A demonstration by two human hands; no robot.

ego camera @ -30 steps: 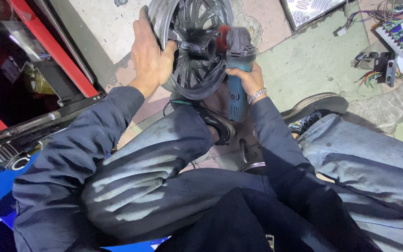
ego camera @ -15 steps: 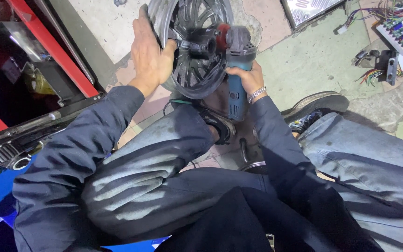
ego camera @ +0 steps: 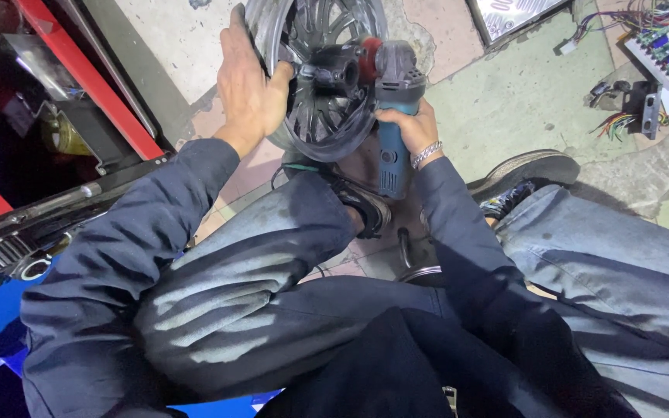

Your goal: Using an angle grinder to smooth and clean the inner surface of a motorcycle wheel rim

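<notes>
A dark spoked metal wheel rim [ego camera: 327, 116] stands on edge on the floor in front of my knees. My left hand [ego camera: 248, 89] grips its left rim, thumb hooked over the inner edge. My right hand [ego camera: 412, 131] is wrapped around the teal body of an angle grinder [ego camera: 391, 159], whose grey head and red disc guard sit against the wheel's black hub [ego camera: 338, 73]. My legs in grey trousers straddle the wheel.
A red and black vehicle frame [ego camera: 79, 93] runs along the left. My right shoe [ego camera: 524, 170] rests on the green floor. A circuit board with coloured wires [ego camera: 660, 46] and a small black part [ego camera: 636, 97] lie at the far right. A metal-framed panel [ego camera: 516, 15] sits at the top.
</notes>
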